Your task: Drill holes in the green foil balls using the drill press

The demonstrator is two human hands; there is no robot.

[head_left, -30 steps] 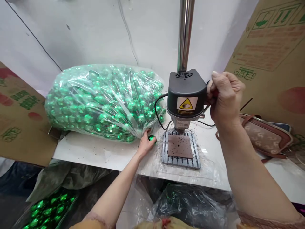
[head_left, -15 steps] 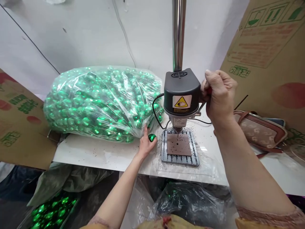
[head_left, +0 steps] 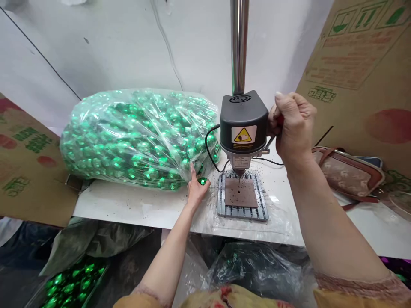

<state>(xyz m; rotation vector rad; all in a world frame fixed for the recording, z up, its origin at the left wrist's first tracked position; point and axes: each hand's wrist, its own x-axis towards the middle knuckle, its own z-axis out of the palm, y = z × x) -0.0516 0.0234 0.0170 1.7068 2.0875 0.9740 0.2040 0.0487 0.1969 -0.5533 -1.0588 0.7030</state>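
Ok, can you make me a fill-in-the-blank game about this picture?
1. The shiny pieces inside the big clear bag are colored ____.
2. On the drill press, the warning triangle is colored ____.
3. Left or right? The hand raised beside the drill press is the person's ____ one.

Missing words: green; yellow; right.

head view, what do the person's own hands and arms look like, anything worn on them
The left hand and right hand are gloveless, with no watch or bracelet showing at either wrist. The forearms are bare up to mustard-yellow sleeves, edged with dusty-pink, gathered-looking cuffs.
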